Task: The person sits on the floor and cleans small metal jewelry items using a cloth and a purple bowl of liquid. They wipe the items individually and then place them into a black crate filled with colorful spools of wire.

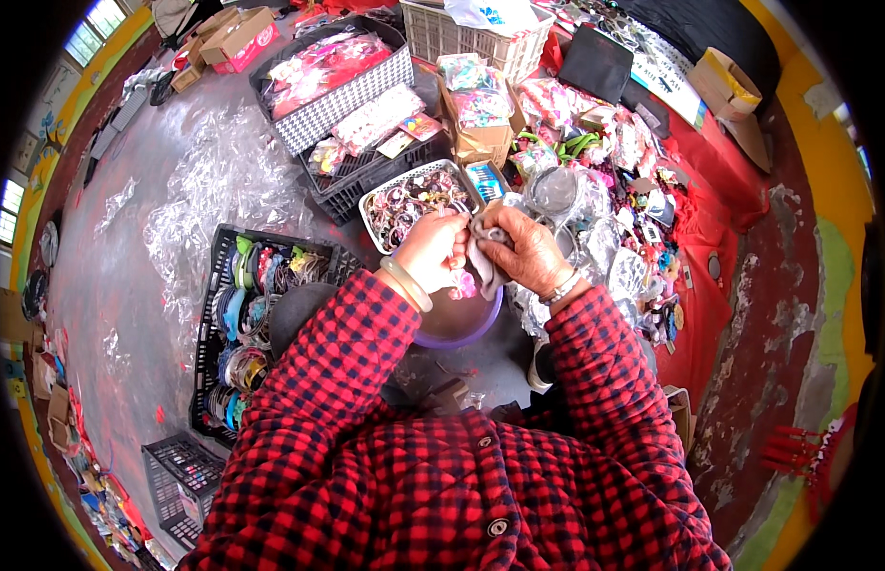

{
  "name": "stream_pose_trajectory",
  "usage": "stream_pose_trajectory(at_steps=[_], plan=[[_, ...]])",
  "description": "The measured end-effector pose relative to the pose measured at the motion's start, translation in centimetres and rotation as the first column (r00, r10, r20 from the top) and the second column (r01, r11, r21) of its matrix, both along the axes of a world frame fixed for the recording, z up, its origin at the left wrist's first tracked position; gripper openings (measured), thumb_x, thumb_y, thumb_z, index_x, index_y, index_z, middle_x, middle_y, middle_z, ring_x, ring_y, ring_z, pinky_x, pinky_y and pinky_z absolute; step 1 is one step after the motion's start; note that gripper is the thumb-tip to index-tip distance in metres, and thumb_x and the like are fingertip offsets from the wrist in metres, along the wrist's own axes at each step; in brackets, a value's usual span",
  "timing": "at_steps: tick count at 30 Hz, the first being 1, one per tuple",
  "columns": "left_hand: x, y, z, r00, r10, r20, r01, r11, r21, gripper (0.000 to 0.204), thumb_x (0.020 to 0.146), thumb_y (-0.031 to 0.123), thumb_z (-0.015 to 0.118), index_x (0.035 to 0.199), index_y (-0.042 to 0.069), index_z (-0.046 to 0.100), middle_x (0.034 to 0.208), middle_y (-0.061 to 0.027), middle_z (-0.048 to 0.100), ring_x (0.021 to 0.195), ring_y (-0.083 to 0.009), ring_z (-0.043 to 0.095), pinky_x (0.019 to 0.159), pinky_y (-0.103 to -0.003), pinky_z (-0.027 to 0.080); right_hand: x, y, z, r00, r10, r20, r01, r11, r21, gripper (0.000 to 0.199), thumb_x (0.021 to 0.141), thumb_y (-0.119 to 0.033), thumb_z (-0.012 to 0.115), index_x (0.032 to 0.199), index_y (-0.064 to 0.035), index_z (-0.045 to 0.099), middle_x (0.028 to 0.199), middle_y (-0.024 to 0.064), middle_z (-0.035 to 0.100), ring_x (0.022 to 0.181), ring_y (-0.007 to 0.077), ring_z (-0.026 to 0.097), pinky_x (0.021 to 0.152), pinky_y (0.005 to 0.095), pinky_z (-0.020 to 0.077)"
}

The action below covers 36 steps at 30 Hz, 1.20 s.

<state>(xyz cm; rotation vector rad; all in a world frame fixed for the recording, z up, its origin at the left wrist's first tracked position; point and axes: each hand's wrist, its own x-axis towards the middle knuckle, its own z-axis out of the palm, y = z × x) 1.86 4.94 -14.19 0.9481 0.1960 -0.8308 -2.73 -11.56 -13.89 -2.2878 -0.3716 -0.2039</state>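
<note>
My right hand [530, 249] is closed round a crumpled grey cloth [487, 259]. Beside it, my left hand [431, 246] has its fingers curled in, almost touching the cloth. A small pink piece [463, 284] shows just below the left fingers, apparently pinched there; its kind is too small to make out. Both hands are above a purple basin [497, 310] with murky water [452, 319] in it. Just beyond the left hand stands a white basket [374, 211] full of hair ties and small trinkets.
A black crate [202, 381] of headbands stands at left. Ahead are a checked bin [352, 100] of pink packets, a cardboard box [485, 143] and a beige crate [423, 33]. Clear plastic wrap [233, 181] covers floor at left. Bags and accessories [595, 209] heap on red cloth [709, 238] at right.
</note>
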Motion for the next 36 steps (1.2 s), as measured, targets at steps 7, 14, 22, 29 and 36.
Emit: stream_pose_trajectory(at_steps=[7, 14, 22, 29, 36], plan=[[-0.5, 0.0, 0.4, 1.000, 0.023, -0.001, -0.023, 1.000, 0.006, 0.015, 0.091, 0.013, 0.042, 0.078, 0.008, 0.048, 0.061, 0.0017, 0.042, 0.045, -0.0053, 0.033, 0.038, -0.018, 0.026, -0.4, 0.2, 1.3, 0.998, 0.052, -0.018, -0.054, 0.989, -0.137, 0.028, 0.071, -0.015, 0.067, 0.094, -0.0090, 0.052, 0.088, 0.0100, 0.055, 0.080, 0.0320, 0.057, 0.068, 0.0355, 0.0458], [-0.2, -0.1, 0.7, 0.999, 0.027, 0.026, -0.027, 1.000, -0.008, 0.014, 0.091, 0.013, 0.042, 0.078, 0.011, 0.046, 0.062, 0.0018, 0.042, 0.046, -0.0059, 0.035, 0.038, -0.018, 0.027, 0.5, 0.6, -1.4, 0.987, -0.158, 0.003, 0.156, 0.980, 0.127, 0.019, 0.076, -0.018, 0.063, 0.090, -0.0096, 0.053, 0.078, 0.0122, 0.058, 0.068, 0.0270, 0.059, 0.061, 0.0356, 0.0467], [1.7, 1.2, 0.8, 0.974, 0.171, 0.149, -0.152, 0.980, -0.131, 0.021, 0.093, 0.015, 0.036, 0.097, -0.002, 0.048, 0.094, -0.0207, 0.060, 0.072, -0.0172, 0.060, 0.041, -0.016, 0.034, 1.3, -2.6, -0.2, 0.935, -0.081, -0.344, 0.323, 0.593, 0.738, 0.019, 0.080, -0.011, 0.062, 0.096, -0.0049, 0.054, 0.081, -0.0001, 0.056, 0.073, 0.0063, 0.051, 0.065, 0.0200, 0.0428], [1.3, 0.7, 0.3, 0.978, 0.169, 0.118, -0.142, 0.967, -0.210, 0.025, 0.094, 0.015, 0.034, 0.098, -0.005, 0.048, 0.101, -0.0248, 0.059, 0.083, -0.0224, 0.063, 0.042, -0.015, 0.037, 0.3, -0.4, -0.1, 0.864, 0.144, -0.483, 0.217, 0.758, 0.615, 0.033, 0.075, -0.014, 0.069, 0.103, -0.0020, 0.056, 0.088, 0.0030, 0.059, 0.079, 0.0085, 0.053, 0.070, 0.0227, 0.0448], [1.0, 0.2, -0.1, 0.980, 0.180, 0.086, -0.156, 0.960, -0.232, 0.025, 0.092, 0.023, 0.043, 0.097, 0.001, 0.054, 0.105, -0.0133, 0.060, 0.092, -0.0167, 0.059, 0.057, -0.021, 0.042, -0.3, 0.5, 0.6, 0.828, 0.239, -0.507, 0.250, 0.651, 0.716, 0.021, 0.077, -0.011, 0.066, 0.097, -0.0037, 0.061, 0.082, -0.0001, 0.061, 0.074, 0.0075, 0.055, 0.068, 0.0212, 0.0437]])
